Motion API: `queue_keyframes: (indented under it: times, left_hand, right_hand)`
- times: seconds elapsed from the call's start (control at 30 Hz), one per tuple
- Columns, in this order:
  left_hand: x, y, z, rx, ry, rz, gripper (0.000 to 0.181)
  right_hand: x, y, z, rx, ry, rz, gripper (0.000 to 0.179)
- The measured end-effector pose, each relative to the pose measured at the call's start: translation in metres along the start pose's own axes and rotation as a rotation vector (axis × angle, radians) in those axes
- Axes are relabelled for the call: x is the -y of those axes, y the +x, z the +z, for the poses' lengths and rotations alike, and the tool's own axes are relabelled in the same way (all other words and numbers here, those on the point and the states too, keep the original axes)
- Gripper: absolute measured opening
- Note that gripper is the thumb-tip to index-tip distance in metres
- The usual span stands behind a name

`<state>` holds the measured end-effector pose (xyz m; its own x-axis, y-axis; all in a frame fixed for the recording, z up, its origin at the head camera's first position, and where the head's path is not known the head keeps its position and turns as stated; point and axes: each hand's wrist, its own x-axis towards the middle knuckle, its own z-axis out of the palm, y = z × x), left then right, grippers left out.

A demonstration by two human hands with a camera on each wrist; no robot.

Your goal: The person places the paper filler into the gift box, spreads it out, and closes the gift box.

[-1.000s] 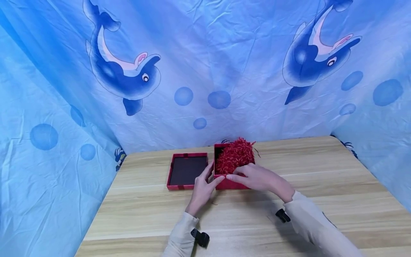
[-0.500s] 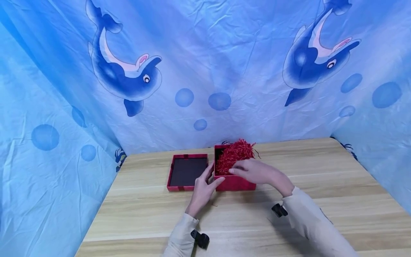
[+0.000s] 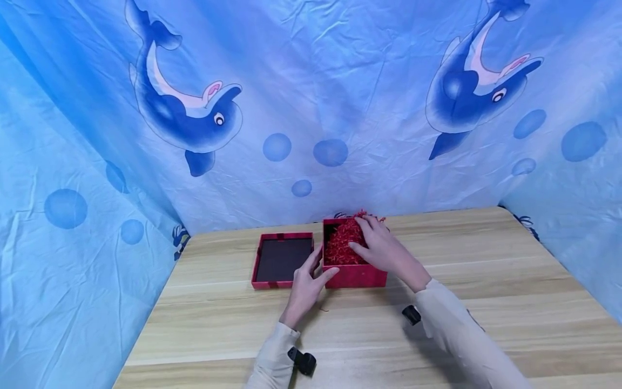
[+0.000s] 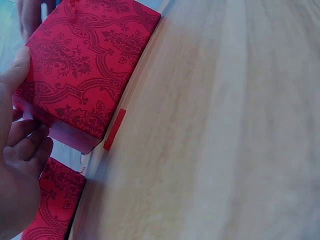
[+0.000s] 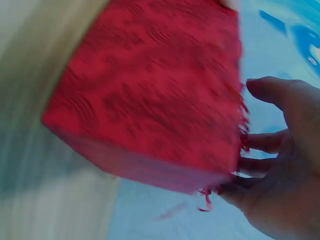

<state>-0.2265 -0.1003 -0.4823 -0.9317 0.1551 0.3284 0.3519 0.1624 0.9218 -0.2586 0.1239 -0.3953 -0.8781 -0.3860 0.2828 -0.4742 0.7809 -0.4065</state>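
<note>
A red patterned gift box (image 3: pixel 357 276) stands uncovered on the table, filled with red shredded paper (image 3: pixel 344 243). At its near left corner my left hand (image 3: pixel 305 289) holds it, thumb on the front face and fingers along the left side. My right hand (image 3: pixel 383 246) lies over the right part of the shredded paper with its fingers spread. In the right wrist view the right fingertips (image 5: pixel 260 142) are partly hidden behind the box rim, where paper strands poke out. Directly left of the box lies its lid (image 3: pixel 284 260), dark inside face up.
The wooden table (image 3: pixel 218 335) reaches back to a blue dolphin-print curtain (image 3: pixel 301 108) right behind the box. A small red paper strip (image 4: pixel 115 130) lies in front of the box.
My right hand has moved from the box's front rim up and back onto the shredded paper, its fingers spreading. The mound looks lower. My left hand stays put.
</note>
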Motion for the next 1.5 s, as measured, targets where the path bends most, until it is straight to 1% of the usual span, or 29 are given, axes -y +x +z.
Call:
queue_keyframes:
  times: [0.07,0.1,0.3,0.5,0.63,0.8,0.9,1.03,1.13,1.23,1.4,1.5]
  left_hand:
    - [0.0,0.0,-0.001,0.003,0.005,0.0,0.072]
    - [0.005,0.001,-0.001,0.004,0.008,0.006,0.072]
    - [0.007,0.001,-0.002,0.01,0.023,0.024,0.072]
    - [0.009,0.0,-0.002,0.01,0.012,0.02,0.071]
    - [0.009,-0.001,-0.001,0.008,0.005,0.02,0.071]
    - [0.008,-0.002,-0.001,0.005,-0.004,0.017,0.071]
    - [0.008,-0.003,-0.002,0.003,-0.011,0.018,0.07]
    - [0.008,-0.002,-0.003,-0.007,-0.004,0.024,0.07]
    - [0.009,-0.001,-0.003,-0.006,-0.003,0.022,0.07]
    - [0.01,0.0,-0.003,0.007,-0.002,0.026,0.071]
    - [0.011,0.002,-0.002,0.014,-0.007,0.034,0.071]
    - [0.01,0.003,-0.002,0.002,0.002,0.027,0.071]
  right_hand:
    - [0.002,0.001,0.007,0.057,0.005,0.043,0.072]
    - [0.004,0.002,0.01,0.08,0.009,0.068,0.073]
    - [0.009,0.013,0.02,0.144,0.032,0.179,0.076]
    - [0.01,0.022,0.03,0.256,0.074,0.29,0.079]
    - [0.009,0.026,0.036,0.313,0.086,0.34,0.08]
    - [0.008,0.03,0.037,0.394,0.112,0.377,0.081]
    - [0.009,0.031,0.036,0.411,0.09,0.376,0.081]
    - [0.014,0.03,0.028,0.384,0.059,0.334,0.08]
    - [0.016,0.026,0.018,0.341,0.071,0.275,0.076]
    - [0.018,0.017,0.004,0.287,0.105,0.214,0.07]
    - [0.024,-0.003,-0.017,0.188,0.159,0.135,0.063]
    - [0.027,-0.017,-0.022,0.131,0.182,0.064,0.053]
